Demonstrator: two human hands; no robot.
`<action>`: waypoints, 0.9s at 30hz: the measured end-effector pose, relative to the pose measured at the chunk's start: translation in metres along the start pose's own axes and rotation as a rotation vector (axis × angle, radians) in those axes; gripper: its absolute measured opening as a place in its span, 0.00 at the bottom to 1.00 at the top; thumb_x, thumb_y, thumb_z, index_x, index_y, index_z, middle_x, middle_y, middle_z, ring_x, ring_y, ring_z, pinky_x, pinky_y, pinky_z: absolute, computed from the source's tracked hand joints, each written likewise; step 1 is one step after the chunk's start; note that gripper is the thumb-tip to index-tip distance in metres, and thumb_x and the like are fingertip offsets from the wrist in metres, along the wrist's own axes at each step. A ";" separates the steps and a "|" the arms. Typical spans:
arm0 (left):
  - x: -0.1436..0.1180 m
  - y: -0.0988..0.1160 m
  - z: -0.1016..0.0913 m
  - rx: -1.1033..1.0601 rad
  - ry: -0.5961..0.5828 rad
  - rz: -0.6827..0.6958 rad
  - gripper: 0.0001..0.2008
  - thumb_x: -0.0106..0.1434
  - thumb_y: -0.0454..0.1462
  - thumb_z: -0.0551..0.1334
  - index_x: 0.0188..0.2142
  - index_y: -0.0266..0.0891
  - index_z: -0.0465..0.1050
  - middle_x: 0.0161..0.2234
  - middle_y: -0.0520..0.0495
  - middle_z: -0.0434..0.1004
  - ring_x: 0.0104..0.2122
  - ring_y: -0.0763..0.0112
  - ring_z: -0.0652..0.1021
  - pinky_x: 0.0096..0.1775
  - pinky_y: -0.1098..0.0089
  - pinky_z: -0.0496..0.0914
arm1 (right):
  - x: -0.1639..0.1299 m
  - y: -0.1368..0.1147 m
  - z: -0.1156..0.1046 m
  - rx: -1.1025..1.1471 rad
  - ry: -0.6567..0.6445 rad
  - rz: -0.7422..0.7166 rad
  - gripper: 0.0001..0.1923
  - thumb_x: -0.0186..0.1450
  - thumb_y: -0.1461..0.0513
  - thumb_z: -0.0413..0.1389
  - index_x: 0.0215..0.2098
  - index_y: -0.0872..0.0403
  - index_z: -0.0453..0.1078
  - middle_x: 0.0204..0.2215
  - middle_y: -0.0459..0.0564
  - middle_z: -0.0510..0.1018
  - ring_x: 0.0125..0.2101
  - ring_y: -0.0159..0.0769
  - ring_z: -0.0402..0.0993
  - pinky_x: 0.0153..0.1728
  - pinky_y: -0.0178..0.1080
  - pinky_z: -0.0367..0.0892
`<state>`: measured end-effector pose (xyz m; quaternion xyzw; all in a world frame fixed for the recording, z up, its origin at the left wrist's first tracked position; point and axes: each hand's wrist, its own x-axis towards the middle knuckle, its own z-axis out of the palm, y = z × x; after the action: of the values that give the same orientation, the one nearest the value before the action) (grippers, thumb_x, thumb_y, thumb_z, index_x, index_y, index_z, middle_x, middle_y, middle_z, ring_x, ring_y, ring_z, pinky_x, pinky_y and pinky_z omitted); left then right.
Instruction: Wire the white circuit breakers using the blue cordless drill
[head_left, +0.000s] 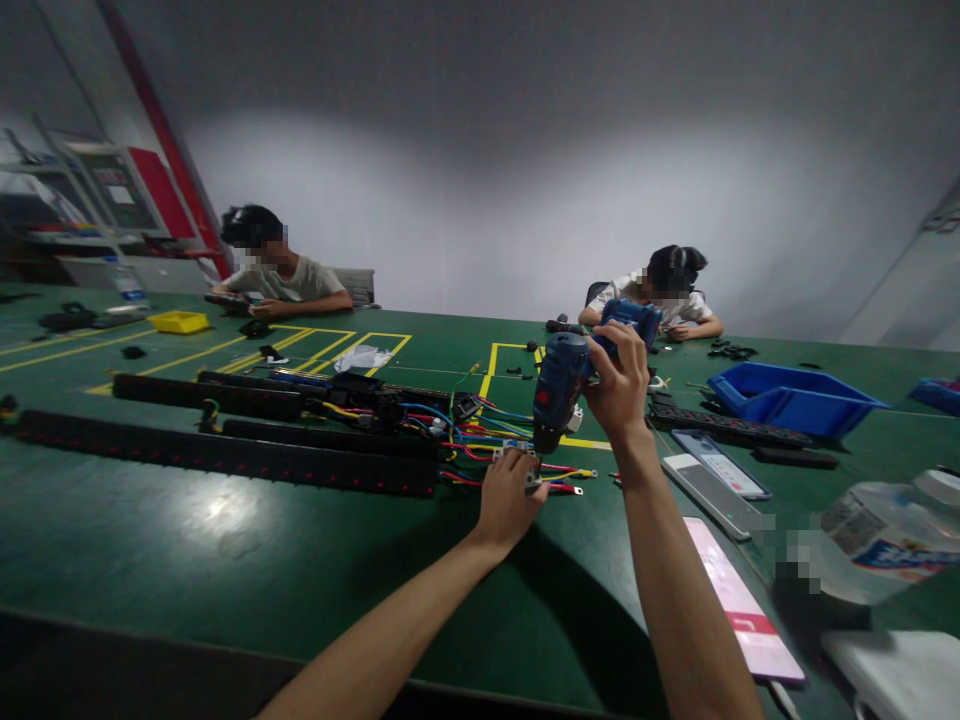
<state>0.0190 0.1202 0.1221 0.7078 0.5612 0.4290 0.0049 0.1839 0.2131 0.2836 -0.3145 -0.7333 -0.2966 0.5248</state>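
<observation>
Fingers of our left hand [508,497] pinch a small metal terminal piece [532,480] down on the green table [225,540], just beside the long black power strips [225,455] and their coloured wires [465,440]. Our right hand [619,385] grips a blue cordless screwdriver [566,375] — held upright, its tip on that piece — while two other people sit at the table's far side.

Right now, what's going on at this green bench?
A person is working on a small metal terminal piece on the green table. Their right hand grips a blue cordless power screwdriver, tip down on the piece, while the left hand pins it in place. Long black power strip housings with loose coloured wires lie just beyond. Two other people sit at the far side, and a blue plastic bin stands to the right.
</observation>
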 end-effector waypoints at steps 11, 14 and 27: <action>0.000 0.001 0.000 0.024 -0.004 -0.003 0.12 0.58 0.35 0.70 0.40 0.44 0.73 0.43 0.48 0.76 0.46 0.60 0.77 0.47 0.62 0.71 | -0.001 0.001 0.000 0.003 -0.011 0.002 0.29 0.61 0.69 0.55 0.58 0.39 0.67 0.57 0.49 0.69 0.61 0.52 0.63 0.62 0.63 0.61; 0.000 0.001 0.000 0.023 0.002 0.003 0.12 0.57 0.35 0.70 0.40 0.45 0.73 0.43 0.48 0.76 0.46 0.61 0.77 0.47 0.62 0.71 | 0.000 0.001 0.000 0.008 -0.012 -0.008 0.30 0.60 0.69 0.55 0.58 0.40 0.67 0.57 0.50 0.69 0.61 0.52 0.63 0.62 0.63 0.61; 0.000 0.003 -0.002 0.020 0.011 -0.002 0.11 0.58 0.34 0.69 0.41 0.45 0.73 0.43 0.49 0.76 0.46 0.61 0.77 0.48 0.62 0.71 | -0.002 0.003 0.001 -0.031 -0.004 -0.008 0.29 0.59 0.71 0.55 0.56 0.42 0.67 0.56 0.52 0.70 0.61 0.53 0.64 0.61 0.64 0.63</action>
<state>0.0198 0.1180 0.1245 0.7050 0.5660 0.4272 -0.0047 0.1859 0.2152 0.2817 -0.3203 -0.7309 -0.3093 0.5173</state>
